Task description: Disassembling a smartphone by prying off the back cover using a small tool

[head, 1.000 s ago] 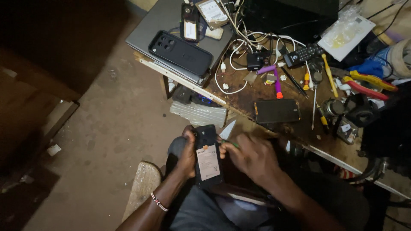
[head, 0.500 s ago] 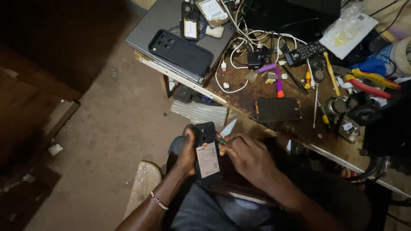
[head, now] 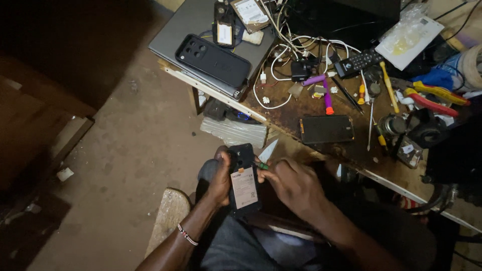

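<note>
At the far left lies bare, dusty concrete floor, and a pale rounded stone-like block sits just left of the person's knees. The left hand, with a beaded bracelet at the wrist, is closed around the left edge of an opened black smartphone with a white battery label, held over the lap below the counter's edge. The phone's long axis runs nearly up and down in view, camera end away from the body, tilted slightly. Just right of it, the right hand is pinched shut on a small screwdriver with a green handle, whose tip meets the phone's upper right edge; so the phone lies directly left of the right hand, touching the tool. A white pointed plastic shard pokes out behind. On the rusty brown counter above sit a grey laptop carrying a black phone back cover, tangled white cables, a dark flat phone screen, a purple-handled tool, and, farthest right, red-and-yellow-handled pliers.
</note>
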